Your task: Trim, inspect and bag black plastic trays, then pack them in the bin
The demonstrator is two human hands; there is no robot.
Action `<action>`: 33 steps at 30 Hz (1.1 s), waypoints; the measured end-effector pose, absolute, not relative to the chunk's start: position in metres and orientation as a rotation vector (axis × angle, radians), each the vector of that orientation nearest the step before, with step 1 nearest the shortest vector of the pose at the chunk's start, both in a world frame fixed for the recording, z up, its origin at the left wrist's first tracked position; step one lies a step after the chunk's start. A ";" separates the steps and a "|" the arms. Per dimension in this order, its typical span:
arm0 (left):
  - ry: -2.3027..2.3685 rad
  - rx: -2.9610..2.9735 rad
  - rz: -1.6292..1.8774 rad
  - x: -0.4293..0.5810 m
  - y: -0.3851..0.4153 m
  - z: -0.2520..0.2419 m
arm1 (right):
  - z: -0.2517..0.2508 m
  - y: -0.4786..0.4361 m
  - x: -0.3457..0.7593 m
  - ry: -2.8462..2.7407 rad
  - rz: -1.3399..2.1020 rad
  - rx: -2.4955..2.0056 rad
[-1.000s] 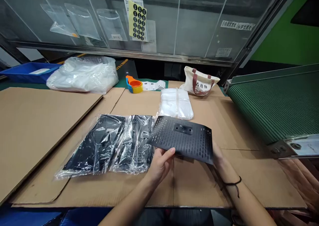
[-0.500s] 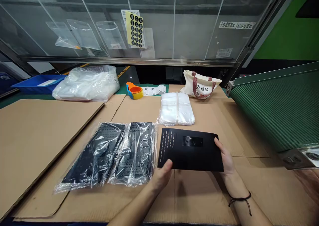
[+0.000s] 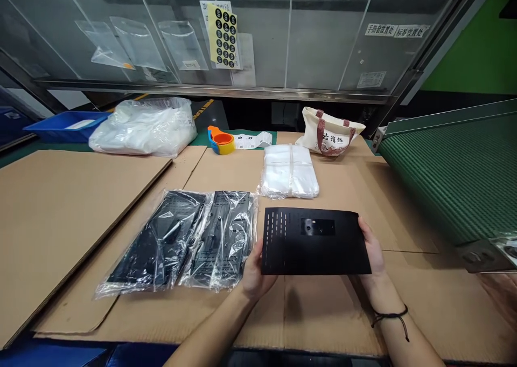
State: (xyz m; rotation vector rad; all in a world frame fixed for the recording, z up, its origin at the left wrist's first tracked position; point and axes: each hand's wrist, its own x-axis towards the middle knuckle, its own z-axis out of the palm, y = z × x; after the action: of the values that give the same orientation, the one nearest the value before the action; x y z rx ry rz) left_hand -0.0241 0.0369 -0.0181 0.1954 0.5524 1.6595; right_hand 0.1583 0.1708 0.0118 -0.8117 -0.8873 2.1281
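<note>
A thin black panel (image 3: 315,254) with rows of small slots at its left end and a glossy dark rectangle near its top is held up above the cardboard. My left hand (image 3: 256,272) grips its left edge, thumb along the side. At the opposite edge, my right hand (image 3: 372,251) has hold of it, the fingers partly hidden behind. Left of the panel lie two clear plastic bags with black slotted panels inside, one bag (image 3: 157,243) slanted and the other bag (image 3: 221,240) beside it. Behind the held panel sits a banded stack of clear plastic bags (image 3: 288,173).
Cardboard (image 3: 323,313) covers the table, with a raised cardboard sheet (image 3: 81,194) at left. A green conveyor belt (image 3: 456,167) stands at right. Along the back are a blue tray (image 3: 67,127), a white plastic bundle (image 3: 143,127), a tape dispenser (image 3: 221,140) and a cloth bag (image 3: 333,132).
My left thumb has shifted from the panel's front face to its left edge. The panel has moved slightly right and faces me more. The camera view has shifted a little.
</note>
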 end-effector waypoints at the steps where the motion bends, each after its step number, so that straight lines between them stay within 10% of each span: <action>1: 0.547 0.197 1.660 -0.023 0.037 -0.017 | 0.011 0.170 0.158 -0.887 2.124 -0.808; 33: 0.599 0.235 1.644 -0.022 0.042 -0.009 | -0.010 0.173 0.159 -0.614 2.073 -0.813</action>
State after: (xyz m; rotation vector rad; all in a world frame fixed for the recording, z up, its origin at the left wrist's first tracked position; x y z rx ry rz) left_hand -0.0215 0.0422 -0.0089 0.2347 0.5991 1.6442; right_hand 0.1588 0.1727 -0.0105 -0.8126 -0.6145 2.0732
